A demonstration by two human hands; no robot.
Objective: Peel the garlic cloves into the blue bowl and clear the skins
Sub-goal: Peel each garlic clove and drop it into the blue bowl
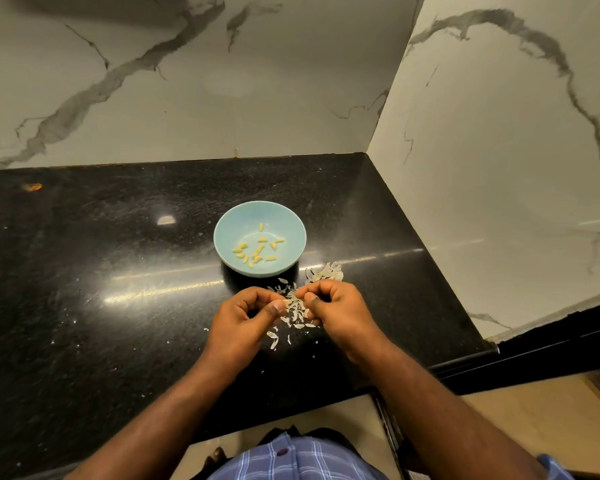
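A light blue bowl (229, 223) stands on the black counter and holds several peeled yellow garlic cloves (257, 249). Just in front of it, my left hand (246, 315) and my right hand (336, 306) meet over the counter, fingers curled, both pinching one small garlic clove (292, 297) with its pale skin between thumbs and fingertips. Most of that clove is hidden by my fingers. Loose white garlic skins (297, 320) lie under and between my hands, and a larger heap of skins (326, 273) sits right of the bowl's near rim.
The black granite counter (101, 271) meets marble walls (499, 168) at the back and right. Tiny skin flecks are scattered left of my hands. The counter's front edge runs below my forearms, with the floor beyond.
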